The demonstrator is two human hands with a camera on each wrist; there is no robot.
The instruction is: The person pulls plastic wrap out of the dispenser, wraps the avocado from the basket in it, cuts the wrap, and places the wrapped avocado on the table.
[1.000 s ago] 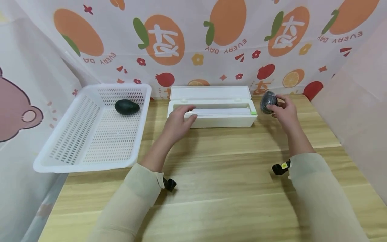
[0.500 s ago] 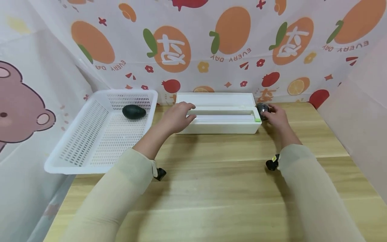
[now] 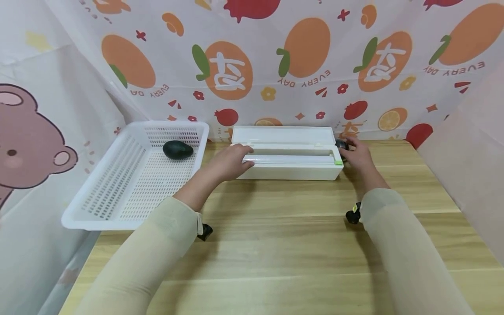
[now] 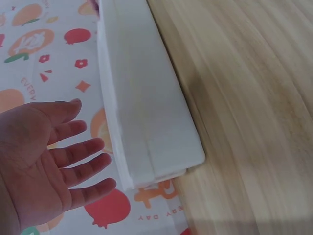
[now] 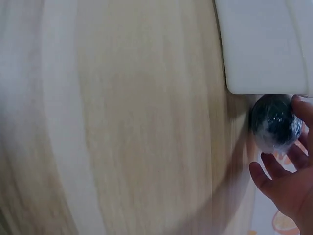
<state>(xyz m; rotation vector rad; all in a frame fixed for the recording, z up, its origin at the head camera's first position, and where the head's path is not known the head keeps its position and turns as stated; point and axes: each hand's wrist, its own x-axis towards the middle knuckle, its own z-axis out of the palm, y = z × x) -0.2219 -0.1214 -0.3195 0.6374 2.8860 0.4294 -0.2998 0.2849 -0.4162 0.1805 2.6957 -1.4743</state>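
A dark avocado (image 5: 276, 122) in clear plastic film sits against the right end of the white cling film box (image 3: 289, 172). My right hand (image 3: 359, 156) holds it between the thumb and the nearer fingers, while the other fingers spread away from it in the right wrist view. In the head view most of this avocado is hidden behind the hand. The box has its lid (image 3: 283, 135) raised, showing a roll of film (image 3: 291, 159) inside. Over the box's left end hovers my left hand (image 3: 228, 162), relaxed and holding nothing; the left wrist view shows its fingers (image 4: 80, 152) apart from the box.
At the left stands a white perforated basket (image 3: 68, 218) with a second dark avocado (image 3: 178, 150) in it. A patterned cloth (image 3: 252, 65) hangs behind the wooden table (image 3: 275, 245). A small green tab (image 3: 338, 162) sits on the box's right front corner.
My right hand has brought the wrapped avocado leftward and down to the box's right end. The left hand stays over the box's left end. The head view has tilted upward a little.
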